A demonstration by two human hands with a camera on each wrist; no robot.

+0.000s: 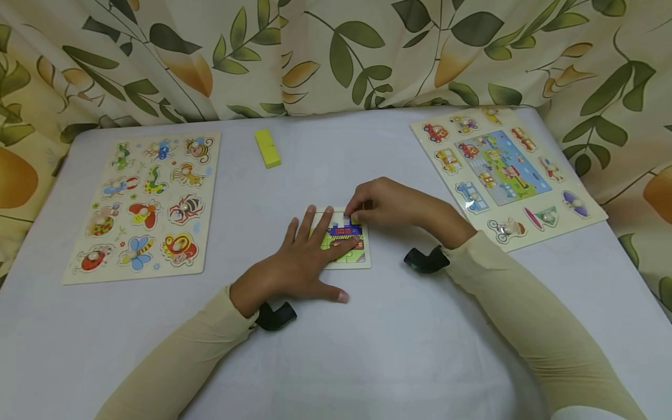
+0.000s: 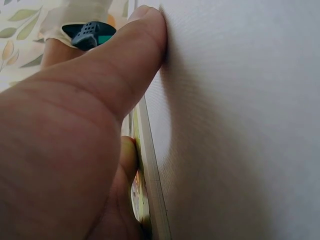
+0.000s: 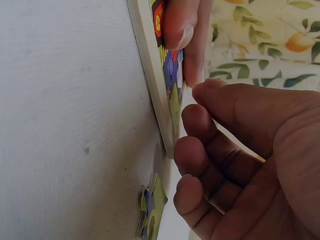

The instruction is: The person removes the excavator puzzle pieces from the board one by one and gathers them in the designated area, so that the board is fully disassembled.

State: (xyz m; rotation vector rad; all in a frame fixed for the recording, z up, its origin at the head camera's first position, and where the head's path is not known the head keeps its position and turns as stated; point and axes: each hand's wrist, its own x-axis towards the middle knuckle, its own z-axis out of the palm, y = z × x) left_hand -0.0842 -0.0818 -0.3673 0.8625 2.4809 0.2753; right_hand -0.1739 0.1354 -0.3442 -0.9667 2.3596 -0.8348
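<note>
A small jigsaw puzzle board [image 1: 343, 266] with a blue and purple vehicle picture lies at mid-table. My left hand [image 1: 299, 256] rests across it, fingers spread over the picture and thumb on the cloth. In the left wrist view the thumb [image 2: 142, 42] lies past the board's edge [image 2: 150, 165]. At the board's top right part, my right hand [image 1: 391, 204] has its fingers bent and thumb close to the index finger. Whether a piece sits between those fingertips is hidden. Beside the board, a loose puzzle piece [image 3: 154, 207] lies below the right hand [image 3: 240, 150] in the right wrist view.
An insect peg puzzle [image 1: 210, 201] lies on the left and a vehicle peg puzzle [image 1: 506, 236] at the back right. A yellow block [image 1: 268, 149] sits farther back on the white cloth [image 1: 336, 361]. A patterned curtain [image 1: 325, 52] hangs along the rear edge.
</note>
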